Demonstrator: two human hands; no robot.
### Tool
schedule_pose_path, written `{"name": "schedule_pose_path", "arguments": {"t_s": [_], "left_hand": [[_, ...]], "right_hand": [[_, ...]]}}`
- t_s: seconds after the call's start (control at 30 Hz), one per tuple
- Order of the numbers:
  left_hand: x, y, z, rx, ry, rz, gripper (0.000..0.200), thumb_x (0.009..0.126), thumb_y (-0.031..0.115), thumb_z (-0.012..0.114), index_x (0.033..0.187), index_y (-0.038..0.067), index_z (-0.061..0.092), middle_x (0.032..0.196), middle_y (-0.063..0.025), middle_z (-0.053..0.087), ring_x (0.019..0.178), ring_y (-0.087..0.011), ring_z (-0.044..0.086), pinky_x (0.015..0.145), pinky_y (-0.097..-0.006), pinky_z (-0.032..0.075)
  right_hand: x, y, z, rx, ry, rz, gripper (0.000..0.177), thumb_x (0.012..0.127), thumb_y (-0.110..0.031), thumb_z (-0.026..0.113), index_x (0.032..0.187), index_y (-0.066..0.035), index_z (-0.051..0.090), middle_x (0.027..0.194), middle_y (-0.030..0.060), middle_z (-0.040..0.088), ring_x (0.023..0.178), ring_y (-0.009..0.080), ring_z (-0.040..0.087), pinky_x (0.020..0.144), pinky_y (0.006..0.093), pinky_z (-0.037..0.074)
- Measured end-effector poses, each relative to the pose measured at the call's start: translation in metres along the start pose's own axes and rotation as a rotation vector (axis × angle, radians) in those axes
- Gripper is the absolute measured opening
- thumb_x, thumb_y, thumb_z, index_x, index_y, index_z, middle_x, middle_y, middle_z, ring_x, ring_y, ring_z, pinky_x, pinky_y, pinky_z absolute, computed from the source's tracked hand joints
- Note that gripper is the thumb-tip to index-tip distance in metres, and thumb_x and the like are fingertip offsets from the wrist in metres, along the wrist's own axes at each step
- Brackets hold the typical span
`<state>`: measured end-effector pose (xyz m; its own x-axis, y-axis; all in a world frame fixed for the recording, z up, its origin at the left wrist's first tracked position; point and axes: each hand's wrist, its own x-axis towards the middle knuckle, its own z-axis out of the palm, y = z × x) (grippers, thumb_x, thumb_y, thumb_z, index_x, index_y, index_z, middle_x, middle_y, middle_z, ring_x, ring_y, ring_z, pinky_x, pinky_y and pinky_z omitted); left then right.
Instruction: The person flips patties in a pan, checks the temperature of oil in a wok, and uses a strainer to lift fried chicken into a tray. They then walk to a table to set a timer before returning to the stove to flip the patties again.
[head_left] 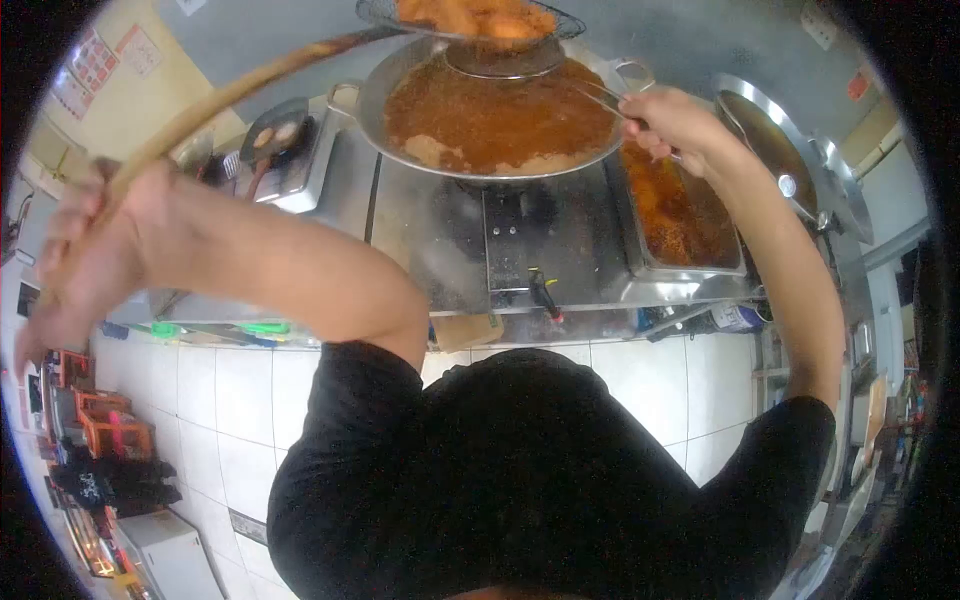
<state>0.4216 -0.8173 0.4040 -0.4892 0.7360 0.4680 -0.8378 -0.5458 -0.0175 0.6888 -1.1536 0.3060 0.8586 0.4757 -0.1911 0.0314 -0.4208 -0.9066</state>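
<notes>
My left hand (100, 235), slightly blurred, is closed round the long wooden handle (225, 98) of a wire skimmer (375, 12). Orange-brown fried food (490, 22) lies in that skimmer, above the far side of a wide two-handled wok (470, 176). Brown bubbling oil (500, 115) with pale foam fills much of the wok. A second, round wire strainer (505, 62) is beneath the skimmer, over the oil. My right hand (665, 122) is closed on a thin metal utensil (600, 95) at the wok's right side; its tip reaches over the oil.
Right of the wok stands a rectangular metal tray (690, 268) of orange-brown contents, with a large round pan (765, 130) beyond. At left, a small dark pan (275, 133) sits on a white stove (305, 190). A black-and-yellow tool (542, 293) lies at the counter's front edge.
</notes>
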Motion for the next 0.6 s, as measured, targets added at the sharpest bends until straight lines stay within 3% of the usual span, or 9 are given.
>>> {"name": "schedule_pose_path", "arguments": {"t_s": [0.1,0.23,0.3,0.37,0.57,0.6], "left_hand": [[-0.019,0.014,-0.018,-0.052,-0.027,-0.040,0.079,0.065,0.097,0.039,0.056,0.018,0.033,0.044,0.0015,0.028,0.038,-0.0145,0.028,0.044,-0.0279,0.025],[-0.037,0.032,-0.024,-0.059,-0.040,-0.094,0.078,0.065,0.096,0.041,0.051,0.019,0.035,0.042,0.0020,0.029,0.038,-0.0141,0.030,0.043,-0.0275,0.027],[-0.032,0.034,-0.027,-0.032,-0.019,-0.102,0.078,0.066,0.096,0.040,0.052,0.019,0.035,0.042,0.0024,0.029,0.038,-0.0138,0.030,0.043,-0.0273,0.027],[-0.026,0.032,-0.027,-0.004,0.000,-0.122,0.078,0.067,0.095,0.039,0.053,0.019,0.034,0.043,0.0027,0.029,0.038,-0.0135,0.030,0.043,-0.0272,0.027],[0.016,0.019,0.016,-0.182,0.043,-0.110,0.077,0.070,0.095,0.033,0.056,0.019,0.030,0.045,0.0027,0.027,0.038,-0.0135,0.031,0.043,-0.0276,0.028],[0.021,0.014,0.029,-0.199,0.032,-0.120,0.077,0.069,0.095,0.034,0.056,0.019,0.030,0.045,0.0027,0.027,0.038,-0.0137,0.031,0.043,-0.0280,0.028]], "right_hand": [[-0.016,-0.019,-0.002,0.047,0.036,0.044,0.023,0.098,-0.017,0.047,0.077,-0.009,0.047,0.065,-0.0034,0.048,0.046,0.0018,0.034,0.038,0.0187,0.022],[-0.018,-0.020,-0.008,0.102,-0.048,0.008,0.020,0.097,-0.016,0.048,0.079,-0.008,0.050,0.064,-0.0050,0.047,0.046,-0.0001,0.033,0.036,0.0169,0.020],[-0.020,-0.022,-0.009,0.125,0.080,-0.022,0.017,0.096,-0.014,0.050,0.081,-0.007,0.051,0.062,-0.0066,0.046,0.043,-0.0015,0.029,0.035,0.0156,0.021],[-0.030,-0.031,-0.013,0.085,0.075,-0.038,0.015,0.096,-0.013,0.050,0.083,-0.006,0.052,0.063,-0.0068,0.047,0.043,-0.0020,0.029,0.034,0.0151,0.022],[-0.034,-0.068,-0.057,-0.018,0.032,-0.093,0.017,0.095,-0.017,0.056,0.081,-0.007,0.056,0.065,-0.0067,0.053,0.041,-0.0022,0.029,0.033,0.0147,0.021],[-0.053,-0.096,-0.053,-0.142,0.161,-0.068,0.013,0.094,-0.012,0.053,0.087,-0.005,0.061,0.070,-0.0013,0.056,0.047,0.0049,0.038,0.041,0.0214,0.031]]}}
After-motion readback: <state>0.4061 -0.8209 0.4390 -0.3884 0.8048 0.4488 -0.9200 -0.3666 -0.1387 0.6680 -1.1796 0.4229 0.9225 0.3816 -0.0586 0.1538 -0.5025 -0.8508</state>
